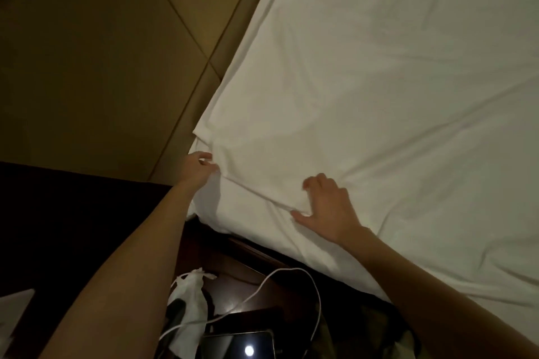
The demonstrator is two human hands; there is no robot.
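A white bed sheet (pixel 379 96) covers the mattress that fills the right half of the view. At the mattress corner, my left hand (pixel 197 167) pinches a fold of the sheet between thumb and fingers. My right hand (pixel 326 207) lies on top of the sheet a little to the right, near the bed's edge, its thumb stretched out flat and its fingers bent down into the cloth. A crease runs through the sheet between the two hands.
A tan padded headboard (pixel 102 52) rises at the left. Below the bed corner stands a dark wooden nightstand (pixel 233 280) with a white cable (pixel 291 274), a crumpled white cloth bag (pixel 189 300) and a phone (pixel 242 345) with a lit spot.
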